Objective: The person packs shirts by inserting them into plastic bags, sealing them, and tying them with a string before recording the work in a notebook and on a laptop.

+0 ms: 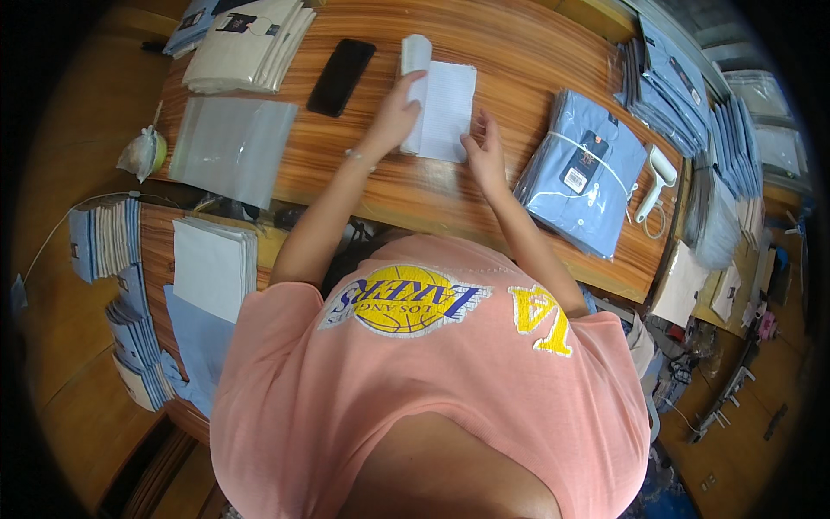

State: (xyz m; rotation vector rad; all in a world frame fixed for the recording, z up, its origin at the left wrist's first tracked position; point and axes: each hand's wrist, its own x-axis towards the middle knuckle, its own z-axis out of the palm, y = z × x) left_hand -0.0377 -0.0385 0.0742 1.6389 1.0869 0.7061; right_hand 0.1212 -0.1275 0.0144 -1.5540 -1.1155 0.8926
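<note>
A white notepad [451, 104] with ruled pages lies on the striped wooden table [510, 52]. Its left side curls over in a rolled flap of pages, and my left hand [398, 117] grips that flap. At the pad's lower right corner is my right hand [487, 156], fingers apart, with the thumb at the paper's edge. It holds nothing. Left of the pad lies a black phone [341, 78]. To the right of my right hand rests a bundle of folded blue shirts [584, 164] in clear plastic, tied with white cord and bearing a dark tag.
A white-handled lint roller [659, 177] lies right of the bundle. Further blue shirts [666, 86] are stacked at the far right. Beige packed garments [251, 43] and clear plastic bags [233, 143] sit on the left. White sheets [212, 264] cover part of the lower left table.
</note>
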